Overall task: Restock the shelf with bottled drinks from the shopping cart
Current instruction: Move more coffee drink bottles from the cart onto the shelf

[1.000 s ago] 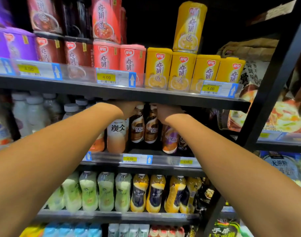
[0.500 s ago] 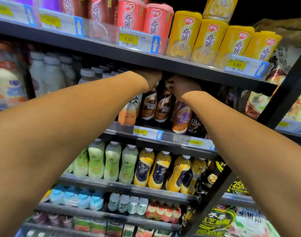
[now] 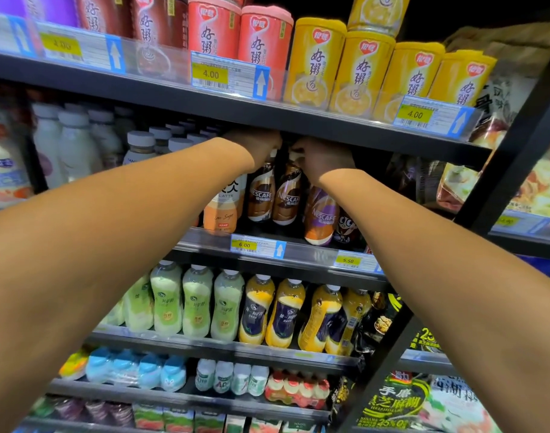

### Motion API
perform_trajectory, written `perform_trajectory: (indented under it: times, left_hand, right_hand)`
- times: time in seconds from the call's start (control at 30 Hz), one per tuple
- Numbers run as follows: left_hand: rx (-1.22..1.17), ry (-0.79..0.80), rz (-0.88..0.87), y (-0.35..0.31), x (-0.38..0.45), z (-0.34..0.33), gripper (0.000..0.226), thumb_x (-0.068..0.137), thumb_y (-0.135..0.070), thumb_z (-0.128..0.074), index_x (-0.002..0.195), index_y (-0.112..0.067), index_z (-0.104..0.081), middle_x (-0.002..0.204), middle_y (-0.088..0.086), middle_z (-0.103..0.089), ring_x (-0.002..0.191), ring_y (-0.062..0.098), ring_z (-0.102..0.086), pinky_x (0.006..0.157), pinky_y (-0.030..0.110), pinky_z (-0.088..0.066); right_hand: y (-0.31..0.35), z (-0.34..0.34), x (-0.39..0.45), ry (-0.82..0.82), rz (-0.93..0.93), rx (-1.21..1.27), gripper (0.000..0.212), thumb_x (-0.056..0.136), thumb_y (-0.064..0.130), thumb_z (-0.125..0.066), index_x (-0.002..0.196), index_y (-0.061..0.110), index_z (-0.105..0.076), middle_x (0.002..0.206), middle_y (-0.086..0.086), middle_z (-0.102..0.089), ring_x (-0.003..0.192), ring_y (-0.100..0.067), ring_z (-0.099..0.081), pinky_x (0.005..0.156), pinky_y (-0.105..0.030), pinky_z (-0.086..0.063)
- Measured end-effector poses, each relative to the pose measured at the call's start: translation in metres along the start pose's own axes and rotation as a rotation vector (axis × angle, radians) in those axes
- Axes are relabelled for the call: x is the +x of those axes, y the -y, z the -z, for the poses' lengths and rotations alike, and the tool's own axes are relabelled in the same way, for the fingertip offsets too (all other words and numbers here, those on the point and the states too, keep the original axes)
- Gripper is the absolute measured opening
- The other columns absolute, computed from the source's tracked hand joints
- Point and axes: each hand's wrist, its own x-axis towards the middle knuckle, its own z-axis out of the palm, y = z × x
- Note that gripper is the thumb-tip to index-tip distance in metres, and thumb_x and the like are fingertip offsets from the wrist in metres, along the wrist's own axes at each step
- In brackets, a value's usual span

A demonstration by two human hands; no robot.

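Both my hands sit atop two brown coffee bottles (image 3: 275, 190) on the middle shelf (image 3: 298, 254). Left hand (image 3: 258, 146) and right hand (image 3: 325, 160) cover the caps; finger posture: cannot tell. Judged rigid, slick, moderately heavy; hold at the neck.

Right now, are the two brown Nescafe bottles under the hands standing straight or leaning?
Leaning slightly. The left brown Nescafe bottle and the right brown Nescafe bottle tilt rightward at their tops, where the left hand and right hand cover the caps.
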Motion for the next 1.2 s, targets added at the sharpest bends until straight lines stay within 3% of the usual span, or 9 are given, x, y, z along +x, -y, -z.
perform_trajectory:
  times: [0.23,0.47,0.57,0.63,0.67,0.73,0.8,0.87,1.2]
  left_hand:
    - [0.215,0.006,-0.107,-0.006,-0.006,0.002,0.026,0.098,-0.026,-0.058,0.120,-0.013,-0.060,0.125,0.016,-0.060,0.109,0.039,-0.057,0.086,0.039,-0.046]
    - [0.361,0.307,-0.076,-0.021,-0.037,0.014,0.026,0.103,-0.027,-0.042,0.117,-0.012,-0.059,0.104,0.009,-0.064,0.091,0.032,-0.060,0.079,0.039,-0.048]
    - [0.339,0.087,-0.109,-0.029,-0.081,0.021,0.028,0.101,-0.033,-0.043,0.117,-0.015,-0.057,0.114,0.014,-0.065,0.104,0.037,-0.062,0.076,0.040,-0.042]
    - [0.333,-0.094,-0.123,-0.027,-0.110,0.017,0.033,0.100,-0.043,-0.039,0.113,-0.018,-0.058,0.113,0.010,-0.064,0.106,0.036,-0.061,0.078,0.043,-0.041]
    - [0.335,-0.149,-0.136,-0.024,-0.123,0.011,0.039,0.100,-0.047,-0.037,0.119,-0.020,-0.057,0.116,0.008,-0.061,0.110,0.035,-0.059,0.087,0.047,-0.042]
    - [0.287,-0.208,-0.159,-0.018,-0.152,0.004,0.055,0.101,-0.054,-0.033,0.144,-0.022,-0.048,0.141,0.008,-0.051,0.136,0.032,-0.044,0.112,0.060,-0.030]
    - [0.237,-0.220,-0.157,-0.011,-0.182,0.001,0.068,0.102,-0.062,-0.029,0.159,-0.025,-0.031,0.165,0.007,-0.028,0.155,0.027,-0.016,0.122,0.061,-0.012]
    - [0.233,-0.207,-0.146,-0.001,-0.207,-0.002,0.075,0.100,-0.069,-0.023,0.162,-0.028,-0.020,0.170,0.004,-0.011,0.158,0.022,0.000,0.124,0.060,-0.006]
    - [0.208,-0.068,-0.219,0.014,-0.262,0.004,0.078,0.096,-0.073,-0.024,0.162,-0.032,-0.019,0.171,0.000,-0.009,0.158,0.020,0.002,0.123,0.060,-0.007]
  right_hand:
    - [0.006,0.007,-0.009,0.004,-0.008,-0.064,0.032,0.102,0.029,-0.053,0.132,0.024,-0.063,0.131,-0.013,-0.065,0.113,-0.039,-0.063,0.086,-0.039,-0.053]
    - [0.033,0.030,-0.037,0.043,-0.011,-0.087,0.038,0.095,0.031,-0.058,0.132,0.022,-0.061,0.130,-0.014,-0.064,0.109,-0.040,-0.060,0.088,-0.041,-0.051]
    - [0.037,0.034,-0.071,0.072,0.036,-0.050,0.051,0.090,0.031,-0.057,0.140,0.022,-0.053,0.138,-0.014,-0.059,0.122,-0.040,-0.055,0.103,-0.048,-0.046]
    - [0.039,0.036,-0.095,0.075,0.050,-0.003,0.043,0.096,0.039,-0.053,0.135,0.020,-0.054,0.126,-0.012,-0.065,0.115,-0.039,-0.059,0.088,-0.047,-0.047]
    - [0.040,0.035,-0.106,0.053,0.066,-0.006,0.044,0.099,0.043,-0.051,0.135,0.020,-0.053,0.122,-0.011,-0.064,0.112,-0.038,-0.060,0.084,-0.047,-0.045]
    - [0.045,0.032,-0.134,0.002,0.101,-0.031,0.059,0.100,0.050,-0.047,0.151,0.023,-0.039,0.134,-0.009,-0.056,0.123,-0.035,-0.052,0.099,-0.051,-0.042]
    - [0.049,0.029,-0.164,-0.040,0.109,0.020,0.072,0.101,0.056,-0.040,0.162,0.025,-0.023,0.158,-0.009,-0.037,0.146,-0.031,-0.032,0.121,-0.056,-0.025]
    - [0.051,0.024,-0.193,-0.025,0.076,0.056,0.076,0.102,0.062,-0.037,0.165,0.028,-0.012,0.171,-0.007,-0.014,0.158,-0.028,-0.012,0.126,-0.056,-0.009]
    - [0.053,0.031,-0.285,0.045,-0.037,0.098,0.073,0.102,0.072,-0.022,0.165,0.038,-0.006,0.174,0.003,0.006,0.160,-0.022,0.005,0.126,-0.057,-0.005]
